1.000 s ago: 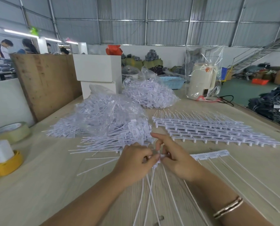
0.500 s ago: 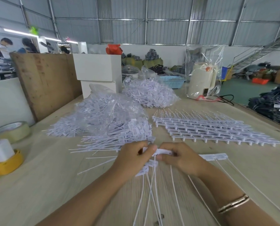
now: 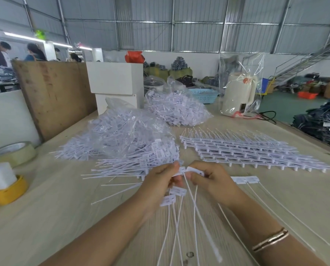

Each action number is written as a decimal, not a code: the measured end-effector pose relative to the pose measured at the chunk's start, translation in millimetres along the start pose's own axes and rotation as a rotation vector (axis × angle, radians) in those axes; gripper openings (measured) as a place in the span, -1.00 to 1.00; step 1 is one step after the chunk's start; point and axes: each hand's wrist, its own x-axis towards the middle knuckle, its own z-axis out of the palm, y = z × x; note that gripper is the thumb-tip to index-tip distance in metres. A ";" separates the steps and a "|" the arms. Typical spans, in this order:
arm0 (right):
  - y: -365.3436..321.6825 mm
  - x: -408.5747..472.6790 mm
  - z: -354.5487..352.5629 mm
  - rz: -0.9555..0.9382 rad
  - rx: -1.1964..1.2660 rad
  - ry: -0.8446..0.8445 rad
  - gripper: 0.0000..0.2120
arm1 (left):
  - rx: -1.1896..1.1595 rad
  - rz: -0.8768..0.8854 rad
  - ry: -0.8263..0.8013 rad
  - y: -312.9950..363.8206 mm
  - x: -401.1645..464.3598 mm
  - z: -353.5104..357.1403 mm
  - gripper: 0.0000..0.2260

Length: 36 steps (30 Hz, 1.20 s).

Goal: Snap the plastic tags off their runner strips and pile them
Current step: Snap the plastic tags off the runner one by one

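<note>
My left hand and my right hand meet over the table's middle, both pinching a white runner strip of tags. Loose tags hang from my left fingers, their long thin tails trailing toward me. The strip's free end lies on the table to the right of my right hand. Just beyond my left hand lies a pile of separated tags. A stack of whole strips lies beyond my right hand.
Two clear bags full of tags lie further back. Tape rolls and a yellow roll sit at the left. White boxes, a wooden board and a bagged kettle stand behind.
Both hands have lifted slightly and drawn together on the strip. My right hand has worked further along it, so the strip's free end is shorter, and another freed tag hangs from my left fingers.
</note>
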 end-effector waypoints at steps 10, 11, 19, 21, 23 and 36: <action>1.4 -3.5 -19.7 0.077 0.123 0.028 -0.88 | 0.734 0.364 0.043 -1.2 6.1 -26.5 -0.62; 2.6 -3.9 -18.4 0.095 0.072 -0.006 -0.86 | 1.053 0.486 0.039 -4.6 7.7 -28.0 -0.62; 0.4 -4.2 -7.2 0.135 0.082 -0.132 -0.59 | 0.859 0.533 -0.019 -7.5 7.4 -19.7 -0.58; -1.5 -5.1 -2.4 0.115 0.046 -0.204 -0.54 | 0.761 0.444 -0.083 -10.2 5.1 -13.3 -0.57; -2.1 -6.4 -0.9 0.117 0.047 -0.255 -0.49 | 0.701 0.408 -0.066 -15.1 5.7 -8.5 -0.63; 1.2 -4.8 -14.5 0.165 -0.112 -0.307 -0.75 | 0.681 0.425 -0.056 -13.3 10.1 -19.1 -0.64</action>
